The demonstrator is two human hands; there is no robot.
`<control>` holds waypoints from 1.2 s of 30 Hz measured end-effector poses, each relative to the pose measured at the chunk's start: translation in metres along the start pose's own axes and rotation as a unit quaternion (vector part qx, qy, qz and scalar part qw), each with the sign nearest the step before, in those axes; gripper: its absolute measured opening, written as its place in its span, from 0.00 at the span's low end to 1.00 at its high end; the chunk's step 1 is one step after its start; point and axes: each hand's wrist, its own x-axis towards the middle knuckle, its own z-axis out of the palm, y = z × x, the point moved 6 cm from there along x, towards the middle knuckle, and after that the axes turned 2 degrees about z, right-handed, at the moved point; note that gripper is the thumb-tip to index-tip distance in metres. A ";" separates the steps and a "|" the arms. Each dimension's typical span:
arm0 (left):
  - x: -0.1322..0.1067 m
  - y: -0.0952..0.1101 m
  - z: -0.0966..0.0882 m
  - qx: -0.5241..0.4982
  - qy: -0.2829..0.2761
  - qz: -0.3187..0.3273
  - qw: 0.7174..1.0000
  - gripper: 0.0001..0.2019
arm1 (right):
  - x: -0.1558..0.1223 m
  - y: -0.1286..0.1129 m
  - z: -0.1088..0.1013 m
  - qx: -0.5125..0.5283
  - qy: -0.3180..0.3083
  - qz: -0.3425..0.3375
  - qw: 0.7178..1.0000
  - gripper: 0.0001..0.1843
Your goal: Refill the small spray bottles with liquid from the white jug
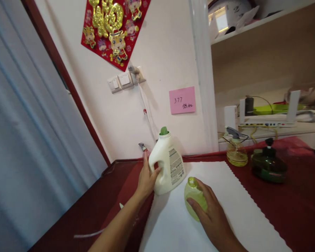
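Left hand (146,178): fingers and thumb closed round the handle of the white jug (169,168), gripping it from the left
White jug: standing on its base at the far left edge of the white mat (241,210), leaning a little to the left, printed label facing right, green spout (163,131) on top
Right hand (212,213): curled over the small green bottle (193,196), thumb on its near side, fingers across its right side
Small green bottle: see-through, lying on the mat just right of the jug's base, open neck pointing away from the person
Desk (304,206): covered in dark red cloth, with the mat laid over its middle
Spray bottle (236,154): behind the mat, grey trigger, yellow liquid inside
Dark green bottle (269,166): squat, black cap, just right of the spray bottle
Wall: pink note (182,100) above the jug, light switches (122,81) to its left, red and gold hanging (112,28) higher up
Curtain (28,122): pale, filling the left side
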 end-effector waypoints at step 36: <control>-0.103 0.016 -0.136 0.010 -0.111 -0.084 0.990 0.18 | 0.000 -0.004 -0.003 0.022 -0.003 0.034 0.999 0.29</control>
